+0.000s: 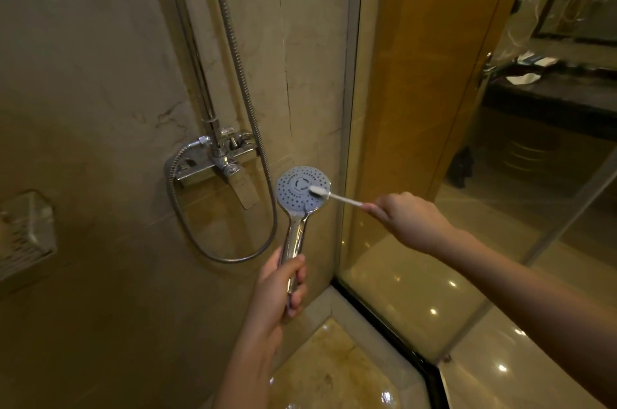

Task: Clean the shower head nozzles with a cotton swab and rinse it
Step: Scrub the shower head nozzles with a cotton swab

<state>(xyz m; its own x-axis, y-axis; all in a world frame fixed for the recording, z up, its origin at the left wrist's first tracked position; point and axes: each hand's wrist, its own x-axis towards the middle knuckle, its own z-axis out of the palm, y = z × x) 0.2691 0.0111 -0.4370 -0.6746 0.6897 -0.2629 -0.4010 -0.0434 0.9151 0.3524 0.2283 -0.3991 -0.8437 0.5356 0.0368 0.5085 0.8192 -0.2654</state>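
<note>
The chrome shower head is held upright with its round nozzle face turned toward me. My left hand is wrapped around the lower part of its handle. A long cotton swab with a white stick reaches in from the right; its fluffy tip touches the nozzle face right of the centre. My right hand pinches the far end of the stick between its fingertips. The metal hose loops from the wall down and round to below the handle.
A chrome mixer tap with its lever is on the tiled wall just left of the shower head. A wire basket hangs at far left. The glass shower door stands to the right, with its dark sill below.
</note>
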